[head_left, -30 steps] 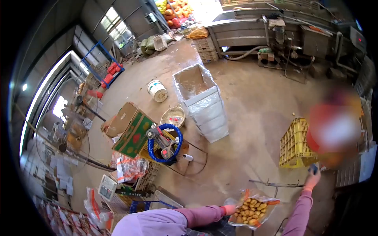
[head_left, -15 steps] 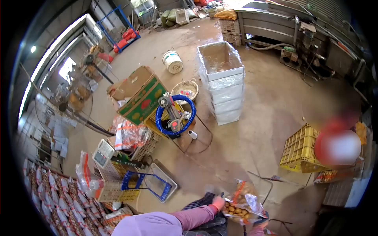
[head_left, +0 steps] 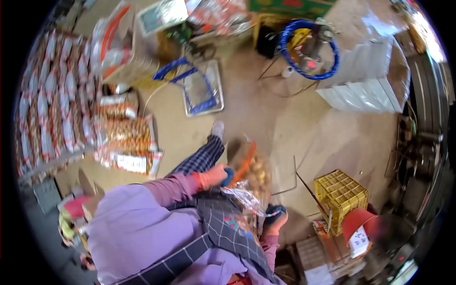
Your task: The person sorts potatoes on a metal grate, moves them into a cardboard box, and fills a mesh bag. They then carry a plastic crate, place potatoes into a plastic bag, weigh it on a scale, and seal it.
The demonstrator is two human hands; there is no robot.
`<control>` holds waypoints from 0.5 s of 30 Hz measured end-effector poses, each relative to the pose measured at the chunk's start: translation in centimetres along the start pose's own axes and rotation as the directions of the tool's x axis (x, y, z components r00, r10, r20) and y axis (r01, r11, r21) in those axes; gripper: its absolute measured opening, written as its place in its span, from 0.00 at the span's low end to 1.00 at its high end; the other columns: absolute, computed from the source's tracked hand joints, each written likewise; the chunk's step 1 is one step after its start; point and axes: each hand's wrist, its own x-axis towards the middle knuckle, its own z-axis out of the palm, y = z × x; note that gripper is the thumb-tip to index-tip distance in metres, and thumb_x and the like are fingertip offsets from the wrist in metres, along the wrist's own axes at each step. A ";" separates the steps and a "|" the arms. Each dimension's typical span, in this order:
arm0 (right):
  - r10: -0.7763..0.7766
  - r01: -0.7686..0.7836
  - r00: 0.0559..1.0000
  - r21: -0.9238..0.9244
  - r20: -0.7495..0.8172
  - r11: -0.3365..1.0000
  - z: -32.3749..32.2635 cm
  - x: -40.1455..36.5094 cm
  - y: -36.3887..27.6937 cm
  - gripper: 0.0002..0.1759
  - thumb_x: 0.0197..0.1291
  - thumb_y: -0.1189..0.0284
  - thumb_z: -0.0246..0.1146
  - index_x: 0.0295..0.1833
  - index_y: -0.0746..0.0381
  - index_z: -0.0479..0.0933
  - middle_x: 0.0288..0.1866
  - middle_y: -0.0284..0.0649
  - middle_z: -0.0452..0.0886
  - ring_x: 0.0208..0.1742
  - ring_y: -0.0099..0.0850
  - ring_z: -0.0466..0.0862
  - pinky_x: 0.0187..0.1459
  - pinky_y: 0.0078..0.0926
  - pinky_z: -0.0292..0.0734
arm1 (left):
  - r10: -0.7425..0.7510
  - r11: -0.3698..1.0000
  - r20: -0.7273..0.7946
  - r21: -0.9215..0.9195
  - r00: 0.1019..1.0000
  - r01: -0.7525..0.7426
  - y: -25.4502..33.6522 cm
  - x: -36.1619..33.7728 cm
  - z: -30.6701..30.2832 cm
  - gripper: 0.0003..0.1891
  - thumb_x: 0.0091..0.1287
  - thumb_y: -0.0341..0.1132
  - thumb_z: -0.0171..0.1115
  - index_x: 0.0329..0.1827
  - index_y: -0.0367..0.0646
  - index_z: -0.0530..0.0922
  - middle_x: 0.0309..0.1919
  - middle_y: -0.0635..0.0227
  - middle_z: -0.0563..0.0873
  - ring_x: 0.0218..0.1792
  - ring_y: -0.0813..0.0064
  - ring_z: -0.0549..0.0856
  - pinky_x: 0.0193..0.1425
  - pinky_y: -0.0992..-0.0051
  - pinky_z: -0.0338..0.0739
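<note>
A clear bag of round brown produce (head_left: 257, 173) with an orange stripe hangs in front of my body. My left hand (head_left: 216, 176), with dark blue on its fingertips, is closed on the bag's gathered silvery edge at one side. Closed on the other end of that edge is my right hand (head_left: 275, 216), also dark blue at the fingers. The bag's bulk lies beyond the two hands, above the floor. Parts of the fingers are hidden by the plastic.
Filled bags (head_left: 126, 135) lie at the left beside stacked bags (head_left: 52, 99). A platform scale (head_left: 204, 88) and a blue-ringed stand (head_left: 309, 50) are ahead. At the right are a yellow crate (head_left: 339, 192) and a person in a red cap (head_left: 358, 225).
The view has tilted down and turned right, so the stand, scale and crate sit elsewhere in the frame. The bag is still between both hands, now in front of my body.
</note>
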 end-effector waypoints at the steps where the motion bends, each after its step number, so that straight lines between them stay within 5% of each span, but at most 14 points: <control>1: 0.365 -0.377 0.917 0.652 0.162 0.658 1.7 1.0 -4.6 0.16 0.56 0.78 0.50 0.15 0.59 0.67 0.12 0.33 0.66 0.16 0.28 0.70 0.36 0.30 0.74 | -0.078 0.996 0.058 0.054 0.995 0.075 -0.7 -1.4 -3.3 0.12 0.51 0.24 0.47 0.28 0.32 0.81 0.20 0.64 0.82 0.21 0.75 0.80 0.26 0.75 0.74; 2: 0.308 -0.444 0.896 0.626 0.321 0.640 2.6 1.7 -5.7 0.15 0.52 0.80 0.47 0.15 0.59 0.66 0.12 0.36 0.68 0.17 0.29 0.70 0.44 0.30 0.74 | -0.042 0.998 -0.019 0.048 0.999 0.043 0.7 -3.8 -5.1 0.12 0.50 0.24 0.47 0.28 0.32 0.81 0.20 0.65 0.82 0.22 0.75 0.80 0.26 0.75 0.73; 5: 0.260 -0.434 0.885 0.478 0.387 0.764 7.6 2.8 -11.9 0.13 0.49 0.80 0.47 0.15 0.64 0.68 0.14 0.40 0.71 0.17 0.30 0.71 0.47 0.29 0.74 | -0.076 0.996 -0.068 -0.042 0.995 0.074 -0.2 -9.3 -9.6 0.12 0.49 0.23 0.46 0.27 0.32 0.81 0.20 0.65 0.82 0.22 0.76 0.80 0.27 0.77 0.72; 10: 0.091 -0.341 0.821 0.357 0.563 0.869 17.2 7.9 -17.6 0.11 0.45 0.81 0.44 0.22 0.69 0.73 0.17 0.41 0.74 0.18 0.31 0.72 0.40 0.27 0.76 | -0.083 0.977 -0.075 -0.204 0.994 0.066 0.7 -13.4 -14.7 0.11 0.52 0.23 0.45 0.23 0.35 0.79 0.18 0.67 0.79 0.18 0.76 0.76 0.25 0.76 0.71; 13: 0.250 -0.459 0.750 0.211 0.612 0.863 25.9 10.5 -27.0 0.12 0.45 0.83 0.44 0.24 0.69 0.75 0.20 0.42 0.77 0.20 0.31 0.74 0.35 0.25 0.75 | -0.011 0.923 -0.532 -0.331 0.846 -0.197 1.0 -14.1 -18.9 0.13 0.52 0.21 0.45 0.30 0.31 0.81 0.23 0.63 0.82 0.27 0.74 0.81 0.32 0.75 0.76; 14: 0.309 -0.490 0.741 0.165 0.597 0.856 29.6 11.4 -29.6 0.11 0.44 0.83 0.45 0.22 0.67 0.74 0.20 0.43 0.77 0.21 0.31 0.75 0.37 0.26 0.77 | -0.188 0.795 -0.525 -0.577 0.830 -0.186 3.8 -14.4 -20.9 0.11 0.53 0.22 0.46 0.26 0.34 0.80 0.20 0.63 0.80 0.27 0.72 0.79 0.36 0.73 0.75; 15: 0.261 -0.451 0.721 0.149 0.642 0.880 33.4 12.8 -31.1 0.12 0.44 0.84 0.44 0.23 0.67 0.75 0.21 0.43 0.78 0.22 0.31 0.77 0.35 0.24 0.76 | 0.040 0.701 -0.614 -0.546 0.789 -0.460 3.4 -13.2 -23.5 0.09 0.54 0.24 0.46 0.23 0.37 0.77 0.17 0.65 0.76 0.24 0.72 0.76 0.37 0.72 0.74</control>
